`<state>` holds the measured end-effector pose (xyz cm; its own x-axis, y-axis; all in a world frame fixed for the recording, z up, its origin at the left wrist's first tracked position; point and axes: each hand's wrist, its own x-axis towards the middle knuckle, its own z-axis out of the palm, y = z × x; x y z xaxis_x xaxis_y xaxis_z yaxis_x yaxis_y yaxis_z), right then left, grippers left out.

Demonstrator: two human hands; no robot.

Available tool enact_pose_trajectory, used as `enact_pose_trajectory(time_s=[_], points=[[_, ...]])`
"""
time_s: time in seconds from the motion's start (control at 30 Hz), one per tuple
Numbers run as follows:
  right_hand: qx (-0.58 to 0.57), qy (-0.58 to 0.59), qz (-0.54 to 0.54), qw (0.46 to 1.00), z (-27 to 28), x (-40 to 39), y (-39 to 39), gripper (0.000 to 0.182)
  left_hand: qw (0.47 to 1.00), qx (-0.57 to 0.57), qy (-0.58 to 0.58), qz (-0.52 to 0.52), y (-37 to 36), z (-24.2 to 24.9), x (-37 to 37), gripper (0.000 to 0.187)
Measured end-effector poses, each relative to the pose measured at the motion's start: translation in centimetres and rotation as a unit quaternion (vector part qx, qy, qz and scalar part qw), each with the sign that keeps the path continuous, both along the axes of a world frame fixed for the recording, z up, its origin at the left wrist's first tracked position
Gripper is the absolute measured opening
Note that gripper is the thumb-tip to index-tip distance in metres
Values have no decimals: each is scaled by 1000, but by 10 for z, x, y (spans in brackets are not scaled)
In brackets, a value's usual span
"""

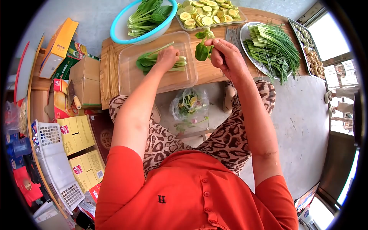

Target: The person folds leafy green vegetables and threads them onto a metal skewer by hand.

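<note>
My left hand (167, 58) is closed over leafy greens (145, 61) that look like bok choy, inside a clear plastic tray (126, 82). Leaves stick out on one side of the fingers and pale stems on the other. Raised above the table's right half, my right hand (230, 57) pinches a small piece of bok choy (201, 51), leaves hanging down and stems up. A thin line like a skewer runs below that hand, too fine to make out surely. Bundled bamboo skewers (109, 73) lie left of the tray.
Behind the tray stand a blue-rimmed basin (115, 30) of greens and a tray of sliced squash (207, 19). Chives (272, 44) fill a plate at right, beside a tray of skewered food (314, 61). Below the table sits a bag of scraps (189, 103). A knife (76, 100) rests by boxes.
</note>
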<state>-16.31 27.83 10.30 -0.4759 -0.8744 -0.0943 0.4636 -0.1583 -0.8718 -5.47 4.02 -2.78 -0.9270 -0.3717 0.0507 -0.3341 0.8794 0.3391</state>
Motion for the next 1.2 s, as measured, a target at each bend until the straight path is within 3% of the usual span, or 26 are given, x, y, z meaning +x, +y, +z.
enact_pose_trajectory(time_s=[0.07, 0.17, 0.3, 0.37, 0.43, 0.57, 0.6, 0.77, 0.87, 1.03, 1.1, 1.2], points=[[-3, 3, 1, 1000, -1, 1, 0, 26, 999, 20, 32, 7, -8, 2, 5, 13], [2, 8, 10, 1000, -1, 3, -2, 26, 994, -38, 95, 25, -19, 20, 12, 14], [9, 17, 21, 1000, -1, 7, -5, 26, 971, 48, 215, 88, -45, 41, 23, 17], [12, 18, 25, 999, -2, 8, -6, 26, 916, 173, 329, 151, -45, 75, 29, 17], [14, 22, 31, 999, -5, 10, -8, 26, 888, 173, 404, 139, -65, 90, 33, 17], [14, 37, 41, 998, -6, 16, -10, 25, 765, 338, 513, 191, -61, 116, 51, 14], [23, 39, 45, 998, -6, 18, -10, 25, 765, 335, 516, 191, -59, 116, 57, 14], [49, 55, 86, 994, -10, 31, -13, 26, 624, 600, 450, 222, -36, 89, 86, 15], [75, 63, 112, 989, -13, 44, -15, 26, 586, 666, 408, 214, -25, 70, 94, 15], [90, 66, 137, 984, -17, 56, -20, 25, 559, 692, 397, 227, -33, 58, 87, 14], [89, 63, 137, 985, -19, 57, -22, 25, 547, 660, 452, 249, -40, 56, 82, 12], [88, 59, 136, 985, -20, 56, -25, 25, 552, 659, 465, 213, -39, 63, 84, 13]])
